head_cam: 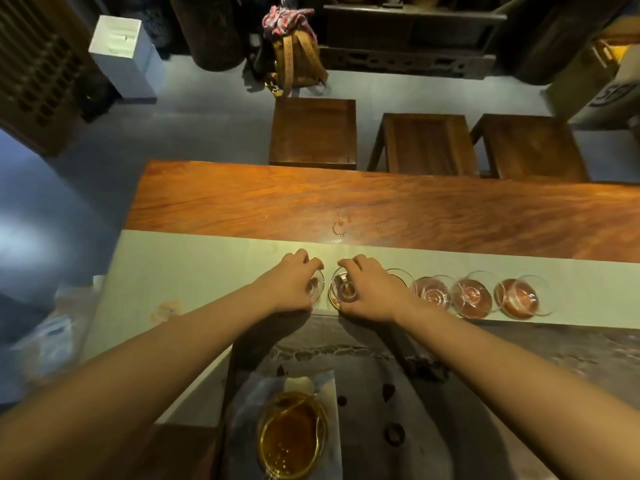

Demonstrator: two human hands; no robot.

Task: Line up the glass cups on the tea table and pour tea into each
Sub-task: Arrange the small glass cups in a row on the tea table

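Your left hand (294,284) sits over the leftmost glass cup (316,289), fingers curled down onto its rim in a pinch. Your right hand (367,289) does the same on the second cup (341,292), fingertips hooked over the rim. The two cups stand just beside each other, apart by a thin gap, near the runner's near edge.

Both ride on the pale runner (194,268) that crosses the tea table (381,209). To the right the row goes on along that near edge: a third cup (400,277), half hidden by your right hand, then three more (433,294) (471,295) (519,298). Those three look reddish; whether that is tea or a tint you cannot tell from here. The two under your hands look empty or nearly so.

Step in hand, by my reading: lining up, the last two cups being set into the row. Pouring is not yet begun for these.

Glass pitcher (292,436) of amber tea stands on a cloth at the near edge, below your forearms, on the dark stone tray (450,393).

Next move calls for: nudge both cups level with the row and evenly spaced, let go, then bring one hand back for the pitcher. Pitcher is full; tilt slowly. A wet ring (339,228) on the bare wood behind the runner warns of drips.
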